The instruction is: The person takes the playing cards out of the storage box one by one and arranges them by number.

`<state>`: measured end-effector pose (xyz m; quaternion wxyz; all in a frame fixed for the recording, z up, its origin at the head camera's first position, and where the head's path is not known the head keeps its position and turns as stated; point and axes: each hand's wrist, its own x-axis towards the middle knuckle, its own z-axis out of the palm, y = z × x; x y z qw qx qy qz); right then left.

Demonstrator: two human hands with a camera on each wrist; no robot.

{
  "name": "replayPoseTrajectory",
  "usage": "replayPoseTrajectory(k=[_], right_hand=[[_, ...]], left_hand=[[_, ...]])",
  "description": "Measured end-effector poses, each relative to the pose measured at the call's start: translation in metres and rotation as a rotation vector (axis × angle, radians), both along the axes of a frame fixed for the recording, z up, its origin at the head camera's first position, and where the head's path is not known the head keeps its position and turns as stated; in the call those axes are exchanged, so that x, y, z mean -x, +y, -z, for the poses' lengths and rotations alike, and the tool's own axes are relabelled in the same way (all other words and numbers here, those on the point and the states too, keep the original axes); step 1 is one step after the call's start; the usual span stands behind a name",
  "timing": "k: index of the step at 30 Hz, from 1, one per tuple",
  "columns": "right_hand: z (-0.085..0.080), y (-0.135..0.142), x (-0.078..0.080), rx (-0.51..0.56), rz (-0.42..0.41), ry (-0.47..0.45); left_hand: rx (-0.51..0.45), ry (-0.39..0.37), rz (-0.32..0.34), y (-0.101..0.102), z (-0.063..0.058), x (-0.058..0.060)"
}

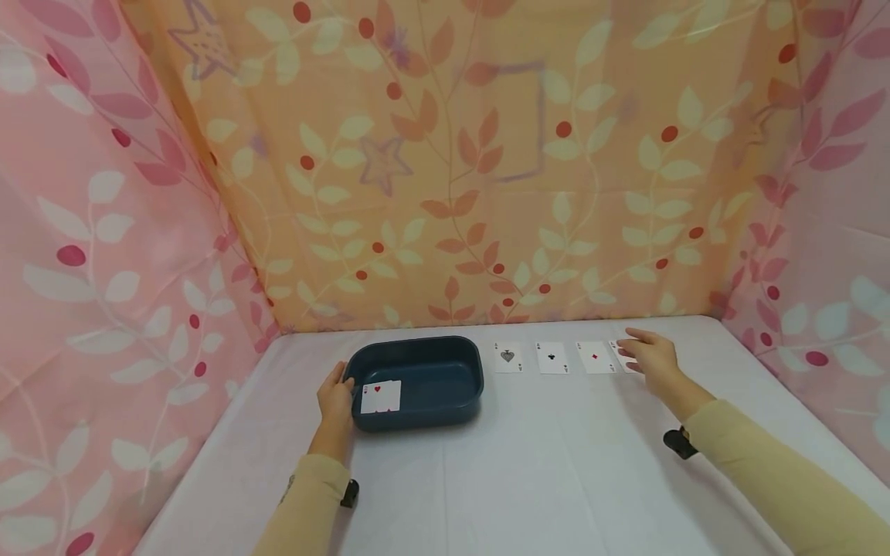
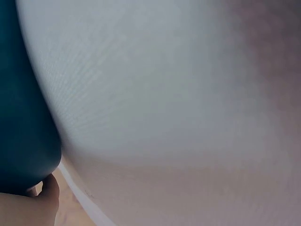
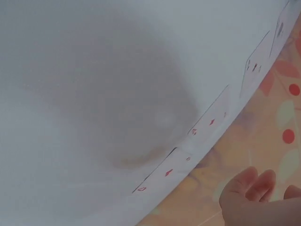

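My left hand grips the left rim of a dark blue basin on the table. In the left wrist view, fingers curl at the edge of the basin. Inside, at the front left, lie overlapping playing cards, the top one with a red heart. Right of the basin stand in a row the ace of spades, ace of clubs and ace of diamonds. Over the rightmost card, which it partly hides, hovers my right hand, holding nothing, its fingers loosely bent.
A white cloth covers the table. Patterned orange fabric hangs behind its back edge, and pink leafy fabric hangs at the sides. Each wrist carries a black device.
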<state>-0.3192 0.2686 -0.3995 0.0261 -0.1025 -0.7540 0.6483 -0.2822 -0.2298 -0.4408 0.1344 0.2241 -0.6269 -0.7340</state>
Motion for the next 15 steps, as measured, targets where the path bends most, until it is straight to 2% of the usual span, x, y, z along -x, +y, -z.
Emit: replayPoseTrajectory(k=[7,15], right_hand=[[-0.006,-0.022,-0.008,0.038,-0.109,0.03],[-0.011,-0.049,-0.016,0.016,-0.189,0.044]], left_hand=[[0.004,0.015,0.003,-0.001,0.001,0.001],[0.008,0.017,-0.001,0.0,-0.001,0.001]])
